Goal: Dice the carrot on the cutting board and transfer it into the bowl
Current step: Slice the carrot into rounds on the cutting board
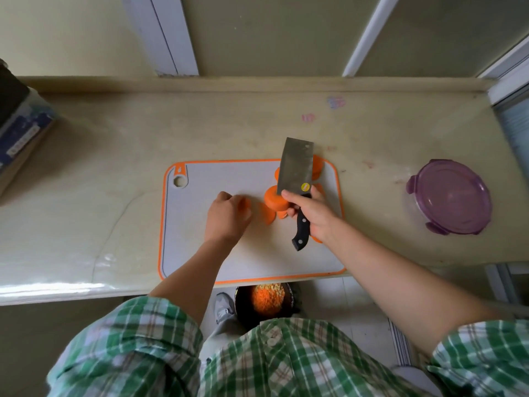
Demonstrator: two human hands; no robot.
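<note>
Left hand (229, 216) sits knuckles-up on the cutting board (214, 173), its fingers curled down over a carrot slice (245, 206) and pinning it flat. The right hand (313, 214) is wrapped round the black handle of a cleaver (296, 167), whose broad blade points away from the person. A thick carrot chunk (274, 199) lies just left of the blade, touching the right hand's fingers, with thinner slices between it and the left hand and more pieces partly hidden behind the blade. Below the near edge of the surface (114, 167) a dark bowl (243, 310) already holds a heap of diced carrot. A purple-lidded container (449, 196) sits well to the right. Raw carrot is likely stiff, light and dense, and its round faces tend to roll or skid, so each piece is best laid on a cut face and held from above with fingertips tucked back from the edge. Dice will scatter easily, so scooping them on the flat blade looks safest.
</note>
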